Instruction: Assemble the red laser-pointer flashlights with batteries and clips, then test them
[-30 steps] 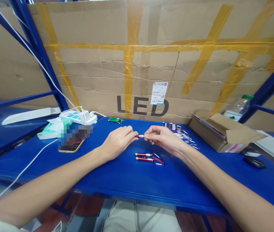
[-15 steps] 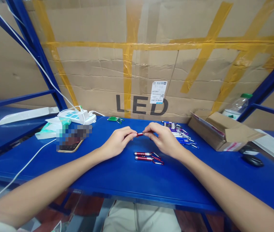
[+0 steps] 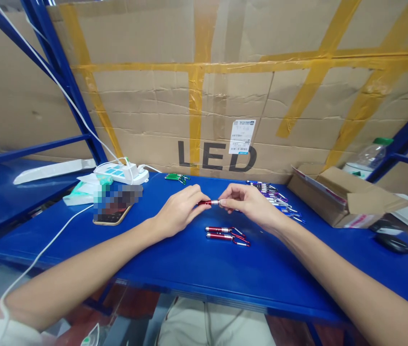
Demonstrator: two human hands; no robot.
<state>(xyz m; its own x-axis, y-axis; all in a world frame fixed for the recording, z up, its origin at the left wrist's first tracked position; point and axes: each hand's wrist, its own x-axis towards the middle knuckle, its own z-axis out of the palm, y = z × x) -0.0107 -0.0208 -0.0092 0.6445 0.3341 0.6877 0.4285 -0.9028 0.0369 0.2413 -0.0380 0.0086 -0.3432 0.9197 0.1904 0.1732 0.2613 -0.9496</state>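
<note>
Between my two hands, above the blue table [image 3: 189, 259], is a small red and silver keychain flashlight [image 3: 211, 203]. My left hand [image 3: 180, 209] is closed around its red end, and my right hand [image 3: 249, 204] pinches the silver end. Part of the flashlight is hidden by fingers. Just below the hands lie two more red flashlights [image 3: 219, 236] with carabiner clips pointing right. Behind my right hand a row of several blue, purple, silver and black flashlights [image 3: 279, 202] is partly covered. A few green flashlights [image 3: 175, 178] lie at the back.
On the left are a phone [image 3: 114, 211], a tissue pack [image 3: 85, 190] and a white power strip [image 3: 117, 172] with cables. An open cardboard box [image 3: 348, 197], a black mouse [image 3: 393, 242] and a plastic bottle [image 3: 371, 156] stand right. A large carton [image 3: 153, 110] forms the back.
My left hand has gone from a fingertip pinch to a fuller wrap around the red flashlight, and more of its silver end shows. The whole view has shifted slightly.
</note>
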